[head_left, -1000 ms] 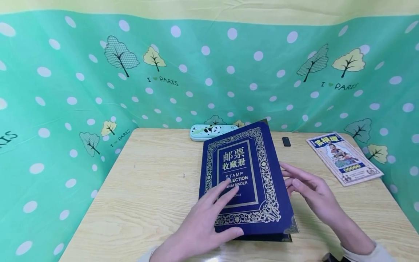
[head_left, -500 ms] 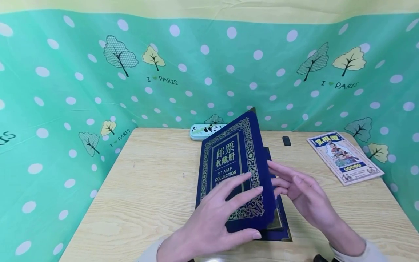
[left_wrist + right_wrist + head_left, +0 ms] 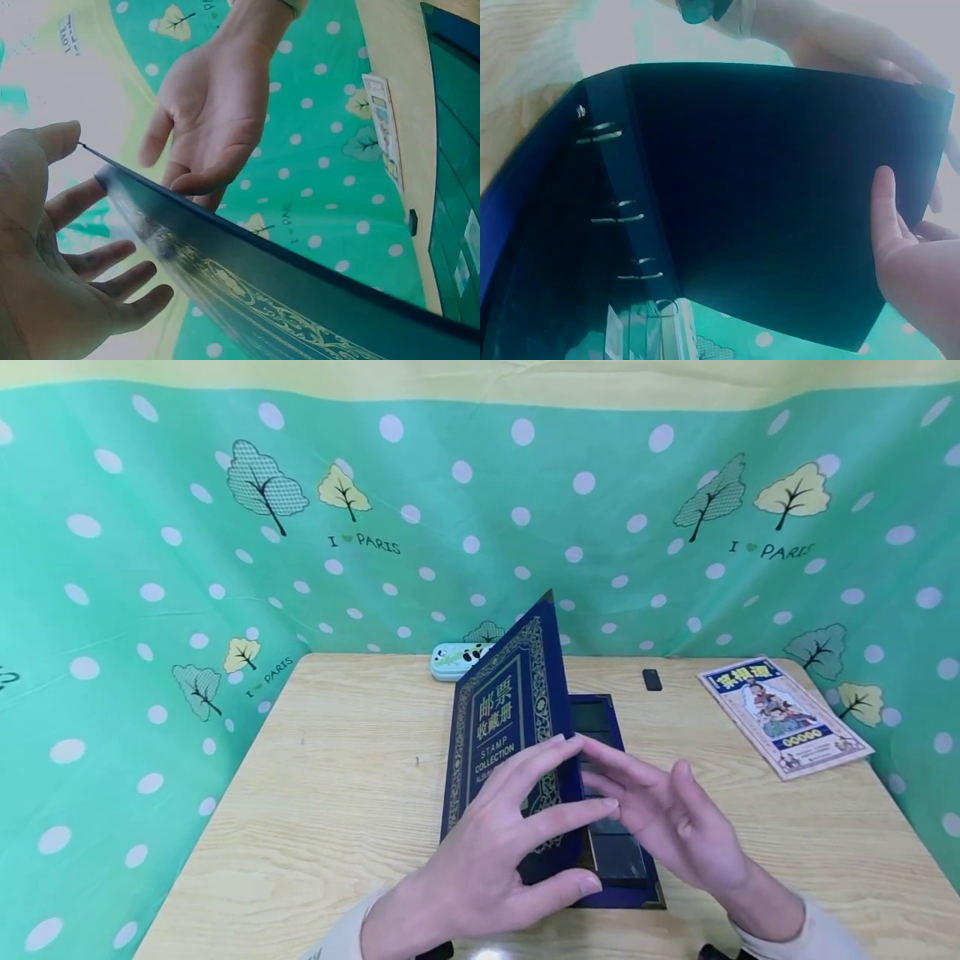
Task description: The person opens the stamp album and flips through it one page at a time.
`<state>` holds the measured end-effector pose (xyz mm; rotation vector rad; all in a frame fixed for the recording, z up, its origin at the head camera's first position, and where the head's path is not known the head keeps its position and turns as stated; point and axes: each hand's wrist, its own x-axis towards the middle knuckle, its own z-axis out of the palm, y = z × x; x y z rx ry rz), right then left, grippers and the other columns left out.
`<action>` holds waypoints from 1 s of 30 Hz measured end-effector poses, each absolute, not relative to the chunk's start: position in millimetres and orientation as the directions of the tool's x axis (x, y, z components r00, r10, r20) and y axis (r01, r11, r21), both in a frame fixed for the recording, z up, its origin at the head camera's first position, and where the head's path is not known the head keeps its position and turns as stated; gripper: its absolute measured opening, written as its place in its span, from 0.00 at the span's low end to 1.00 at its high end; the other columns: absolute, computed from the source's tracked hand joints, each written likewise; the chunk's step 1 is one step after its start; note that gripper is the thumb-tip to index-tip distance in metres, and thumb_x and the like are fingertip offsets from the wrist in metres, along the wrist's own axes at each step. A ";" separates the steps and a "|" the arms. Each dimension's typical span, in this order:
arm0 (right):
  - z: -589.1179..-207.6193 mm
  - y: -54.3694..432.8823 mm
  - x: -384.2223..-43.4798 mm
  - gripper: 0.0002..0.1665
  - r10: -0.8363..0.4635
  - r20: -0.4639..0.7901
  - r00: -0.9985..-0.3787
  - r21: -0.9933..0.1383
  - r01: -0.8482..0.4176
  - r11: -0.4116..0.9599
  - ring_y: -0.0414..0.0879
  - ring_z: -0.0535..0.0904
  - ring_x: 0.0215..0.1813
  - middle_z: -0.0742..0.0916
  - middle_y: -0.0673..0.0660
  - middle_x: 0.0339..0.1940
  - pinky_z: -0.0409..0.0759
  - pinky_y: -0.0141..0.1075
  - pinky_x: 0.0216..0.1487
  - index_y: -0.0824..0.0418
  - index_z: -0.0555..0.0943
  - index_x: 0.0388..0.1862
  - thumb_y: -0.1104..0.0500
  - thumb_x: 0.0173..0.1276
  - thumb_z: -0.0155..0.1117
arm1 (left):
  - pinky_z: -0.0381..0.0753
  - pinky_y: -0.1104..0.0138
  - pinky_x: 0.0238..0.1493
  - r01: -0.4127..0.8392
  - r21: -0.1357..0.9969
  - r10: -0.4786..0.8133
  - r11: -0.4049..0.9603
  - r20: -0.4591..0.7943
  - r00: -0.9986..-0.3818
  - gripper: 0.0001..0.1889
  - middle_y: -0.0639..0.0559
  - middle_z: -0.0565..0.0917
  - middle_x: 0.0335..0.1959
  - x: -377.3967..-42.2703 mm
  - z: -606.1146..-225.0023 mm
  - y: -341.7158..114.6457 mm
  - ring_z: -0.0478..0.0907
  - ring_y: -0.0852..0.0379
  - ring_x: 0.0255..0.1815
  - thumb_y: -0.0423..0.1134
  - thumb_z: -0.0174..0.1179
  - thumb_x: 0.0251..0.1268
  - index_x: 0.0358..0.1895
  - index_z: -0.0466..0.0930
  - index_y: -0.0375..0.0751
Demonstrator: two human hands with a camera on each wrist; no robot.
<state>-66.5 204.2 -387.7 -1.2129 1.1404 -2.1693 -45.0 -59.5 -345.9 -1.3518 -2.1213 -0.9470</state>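
A navy stamp album (image 3: 480, 727) with gold ornament and metal corners lies on the table, its front cover raised and leaning left. Dark pocket pages (image 3: 618, 856) show under it, and metal binder rings (image 3: 619, 219) appear in the right wrist view. My left hand (image 3: 487, 860) is at the cover's outer face and lower free corner, fingers spread. In the left wrist view its thumb tip touches the corner edge. My right hand (image 3: 675, 818) reaches to the cover's free edge with extended fingers against the inner side; its thumb points up, apart from the cover.
A pale blue panda pencil case (image 3: 453, 662) sits at the table's back edge, partly hidden by the cover. Further right are a small black object (image 3: 652, 680) and an illustrated booklet (image 3: 786, 718). A green dotted curtain (image 3: 420, 552) borders the table.
The album's cover has swung up and leftward from nearly flat, uncovering the dark pages. My right hand has moved left with its edge, and my left hand has shifted slightly right.
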 end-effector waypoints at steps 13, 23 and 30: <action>-399.6 204.4 -71.0 0.41 -0.664 0.428 -0.613 -0.896 -0.192 -0.401 0.50 0.67 0.87 0.62 0.61 0.93 0.76 0.39 0.77 0.70 0.46 0.93 0.52 0.92 0.05 | 0.70 0.39 0.80 0.837 0.484 0.471 0.257 0.694 -0.545 0.21 0.40 0.71 0.83 -40.8 -346.0 -70.5 0.68 0.39 0.84 0.61 0.51 0.89 0.59 0.85 0.50; -420.6 223.3 -74.5 0.33 -0.602 0.337 -0.724 -0.937 -0.319 -0.141 0.47 0.77 0.79 0.74 0.59 0.86 0.84 0.40 0.68 0.73 0.56 0.90 0.63 0.94 0.22 | 0.66 0.43 0.82 0.663 0.730 0.220 0.169 0.627 -0.747 0.05 0.49 0.73 0.81 -39.2 -333.6 -81.4 0.68 0.42 0.84 0.32 0.63 0.72 0.40 0.82 0.49; -431.3 236.1 -78.8 0.32 -0.587 0.306 -0.750 -0.936 -0.348 -0.043 0.44 0.78 0.78 0.76 0.58 0.85 0.84 0.39 0.67 0.72 0.59 0.89 0.70 0.91 0.31 | 0.58 0.29 0.80 0.580 0.794 0.258 0.180 0.531 -0.807 0.23 0.50 0.65 0.88 -43.7 -328.7 -105.5 0.60 0.45 0.89 0.40 0.61 0.75 0.70 0.81 0.48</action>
